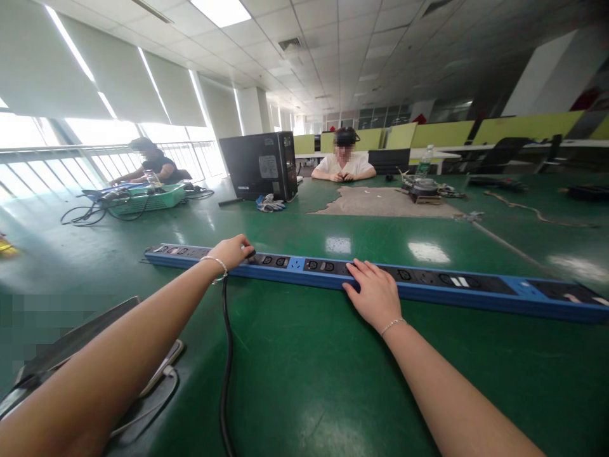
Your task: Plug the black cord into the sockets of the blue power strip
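A long blue power strip [328, 278] with black socket panels lies across the green table. My left hand [230, 252] is closed around the black plug [250, 254] of a power cord, right at the sockets on the left half of the strip. Whether the plug sits in a socket is hidden by my fingers. The black cord [227, 355] hangs from under my left wrist toward the near edge. Fingers stretched out, my right hand [373, 289] rests on top of the strip near its middle, with the thumb by its near side.
A black computer case [259, 166] stands beyond the strip, work gloves [270, 203] beside it. Farther left is a green basket [157, 198] with cables. A co-worker [343, 162] sits opposite, another person [150, 162] at far left. A phone [164, 368] lies under my left forearm.
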### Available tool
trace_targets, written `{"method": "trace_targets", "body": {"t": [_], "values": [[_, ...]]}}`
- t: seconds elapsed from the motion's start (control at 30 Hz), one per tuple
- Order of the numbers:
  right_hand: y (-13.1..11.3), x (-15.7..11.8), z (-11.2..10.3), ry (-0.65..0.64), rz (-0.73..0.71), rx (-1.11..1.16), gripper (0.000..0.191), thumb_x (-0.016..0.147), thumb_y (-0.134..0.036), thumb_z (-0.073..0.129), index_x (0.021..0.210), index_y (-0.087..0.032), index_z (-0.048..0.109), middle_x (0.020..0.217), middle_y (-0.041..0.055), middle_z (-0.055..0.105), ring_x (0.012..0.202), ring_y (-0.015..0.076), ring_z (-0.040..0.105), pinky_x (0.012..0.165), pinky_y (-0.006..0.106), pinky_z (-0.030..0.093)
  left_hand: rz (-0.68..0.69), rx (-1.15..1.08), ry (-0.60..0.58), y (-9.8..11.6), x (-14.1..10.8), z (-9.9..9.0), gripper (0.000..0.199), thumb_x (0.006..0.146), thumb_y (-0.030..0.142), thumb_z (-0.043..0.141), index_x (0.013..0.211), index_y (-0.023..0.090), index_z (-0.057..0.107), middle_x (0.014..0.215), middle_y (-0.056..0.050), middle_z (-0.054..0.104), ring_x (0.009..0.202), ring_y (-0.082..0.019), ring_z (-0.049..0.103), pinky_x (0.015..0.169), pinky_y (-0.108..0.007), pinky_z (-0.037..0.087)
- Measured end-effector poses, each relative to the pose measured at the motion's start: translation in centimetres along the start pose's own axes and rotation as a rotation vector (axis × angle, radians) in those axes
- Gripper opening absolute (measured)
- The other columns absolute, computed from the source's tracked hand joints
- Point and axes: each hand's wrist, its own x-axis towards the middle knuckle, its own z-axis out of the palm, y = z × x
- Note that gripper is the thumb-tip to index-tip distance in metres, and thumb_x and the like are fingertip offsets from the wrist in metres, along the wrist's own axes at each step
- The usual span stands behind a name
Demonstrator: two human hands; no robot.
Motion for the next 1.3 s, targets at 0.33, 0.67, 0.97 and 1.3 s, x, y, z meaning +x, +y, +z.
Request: {"method": "trace_targets", "body": {"t": [0.33, 0.67, 0.97, 1.3], "values": [[0.1, 0.0, 0.1, 0.009, -0.008, -0.014, 0.039, 0.083, -0.035, 0.051, 0.120, -0.025, 0.057, 0.131, 0.0025, 0.053, 0.122, 0.0217, 0.042, 0.098, 0.040, 0.030, -0.026, 0.044, -0.026, 0.8, 0.1, -0.4, 0.038, 0.080, 0.049, 0.042, 0.103, 0.025, 0.060, 0.100, -0.008, 0.069, 0.093, -0.023, 0.063, 0.075, -0.029, 0.046], [0.0, 0.0, 0.0, 0.004, -0.003, -0.010, 0.039, 0.084, -0.035, 0.050, 0.120, -0.024, 0.057, 0.131, 0.0021, 0.053, 0.123, 0.0217, 0.042, 0.099, 0.040, 0.030, -0.014, 0.034, -0.044, 0.8, 0.0, -0.3, 0.038, 0.079, 0.047, 0.043, 0.101, 0.023, 0.061, 0.101, -0.010, 0.069, 0.095, -0.026, 0.062, 0.076, -0.031, 0.046], [0.1, 0.0, 0.2, 0.013, -0.004, -0.009, 0.039, 0.083, -0.036, 0.050, 0.120, -0.024, 0.057, 0.131, 0.0023, 0.053, 0.123, 0.0223, 0.042, 0.099, 0.041, 0.030, -0.002, 0.079, -0.092, 1.4, 0.1, -0.3, 0.036, 0.079, 0.047, 0.043, 0.101, 0.023, 0.060, 0.089, -0.007, 0.071, 0.087, -0.023, 0.065, 0.074, -0.030, 0.047], [0.0, 0.0, 0.1, 0.019, -0.009, -0.010, 0.039, 0.084, -0.036, 0.050, 0.120, -0.024, 0.057, 0.131, 0.0020, 0.053, 0.122, 0.0231, 0.043, 0.099, 0.041, 0.030, -0.006, 0.118, -0.052, 1.6, -0.6, 0.5, 0.039, 0.082, 0.048, 0.037, 0.105, 0.023, 0.055, 0.099, -0.012, 0.068, 0.091, -0.027, 0.064, 0.073, -0.036, 0.047]]}}
